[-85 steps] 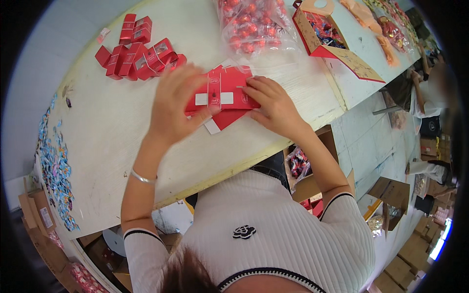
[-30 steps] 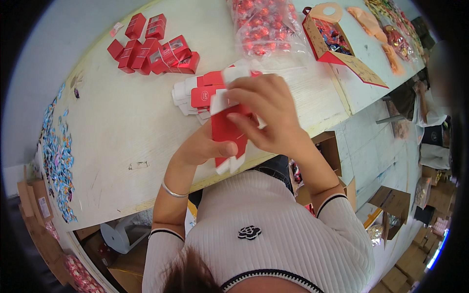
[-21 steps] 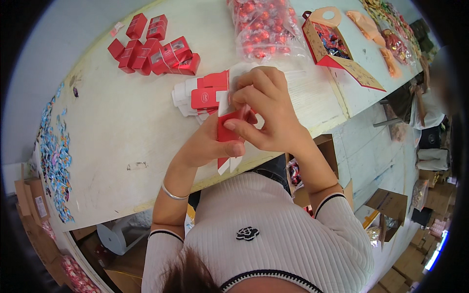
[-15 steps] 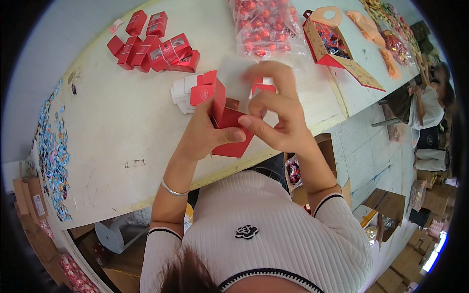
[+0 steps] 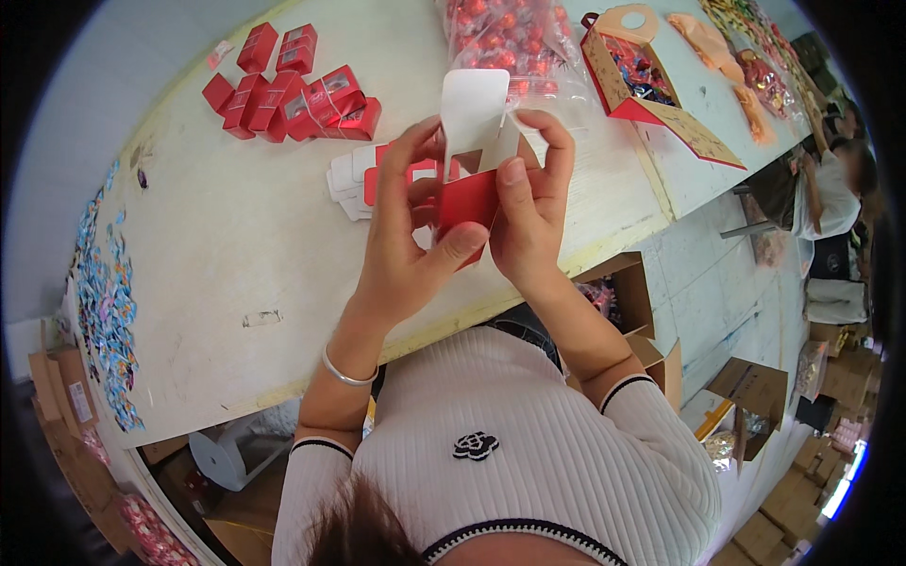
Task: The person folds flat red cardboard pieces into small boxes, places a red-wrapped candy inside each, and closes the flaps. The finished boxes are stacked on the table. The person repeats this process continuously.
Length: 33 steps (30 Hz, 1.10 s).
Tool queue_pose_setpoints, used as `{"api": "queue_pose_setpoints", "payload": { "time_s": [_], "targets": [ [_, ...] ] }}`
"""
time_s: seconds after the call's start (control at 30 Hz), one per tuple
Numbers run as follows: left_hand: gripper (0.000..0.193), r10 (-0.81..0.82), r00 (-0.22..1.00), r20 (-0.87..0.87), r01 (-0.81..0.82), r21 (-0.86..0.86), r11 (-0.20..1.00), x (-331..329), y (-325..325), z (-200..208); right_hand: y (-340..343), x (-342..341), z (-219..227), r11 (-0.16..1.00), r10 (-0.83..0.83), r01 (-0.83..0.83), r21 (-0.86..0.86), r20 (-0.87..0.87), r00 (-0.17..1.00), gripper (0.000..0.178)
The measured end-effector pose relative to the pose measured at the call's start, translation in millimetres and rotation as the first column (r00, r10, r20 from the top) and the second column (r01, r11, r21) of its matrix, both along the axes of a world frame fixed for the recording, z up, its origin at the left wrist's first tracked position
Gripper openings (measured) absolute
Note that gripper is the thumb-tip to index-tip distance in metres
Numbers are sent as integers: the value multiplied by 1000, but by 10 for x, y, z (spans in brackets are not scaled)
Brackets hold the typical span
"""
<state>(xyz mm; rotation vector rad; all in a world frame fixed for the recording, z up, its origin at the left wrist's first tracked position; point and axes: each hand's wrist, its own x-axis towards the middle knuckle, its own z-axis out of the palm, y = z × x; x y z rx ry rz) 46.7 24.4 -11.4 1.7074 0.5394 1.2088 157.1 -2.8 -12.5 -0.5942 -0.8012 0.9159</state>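
Observation:
Between both hands, above the table's front part, I hold a small red cardboard box (image 5: pixel 467 201) with its white-lined flap standing up. My left hand (image 5: pixel 406 222) is wrapped round its left side, thumb on the front face. My right hand (image 5: pixel 533 193) grips the right side, thumb near the top edge. The box top is open; the inside looks white, and I cannot see what it holds. Just behind my left hand lie flat red-and-white box blanks (image 5: pixel 351 181), partly hidden by my fingers.
Several finished red boxes (image 5: pixel 274 99) are grouped at the far left. A clear bag of red wrapped sweets (image 5: pixel 510 42) lies at the back, beside an open gift box (image 5: pixel 630 71). Blue-wrapped pieces (image 5: pixel 106 311) cover the table's left edge. A person (image 5: pixel 830 193) sits at far right.
The box has turned and risen, so its white inner flap faces me. My right hand has come from loosely curled beside it to gripping its right side.

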Motion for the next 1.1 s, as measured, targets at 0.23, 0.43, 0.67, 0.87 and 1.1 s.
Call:
{"api": "queue_pose_setpoints", "payload": {
  "time_s": [0.23,0.43,0.67,0.87,1.1],
  "targets": [
    [47,17,985,-171,-6,65,998,10,34,17,4,130,-123,999,30,-27,-26,107,994,23],
    [29,-127,956,-265,122,-37,992,32,77,37,-24,210,-106,986,135,-154,-70,-225,965,16],
    [43,-108,991,-79,103,-64,993,33,0,35,-28,262,79,959,229,-263,-105,-256,939,24],
    [60,-49,995,-87,51,22,998,-23,30,45,11,288,-18,943,323,-317,100,-47,945,24],
    [61,-27,995,-96,29,14,999,-70,-7,71,0,277,134,977,210,-196,-84,203,957,24]
  ]
}}
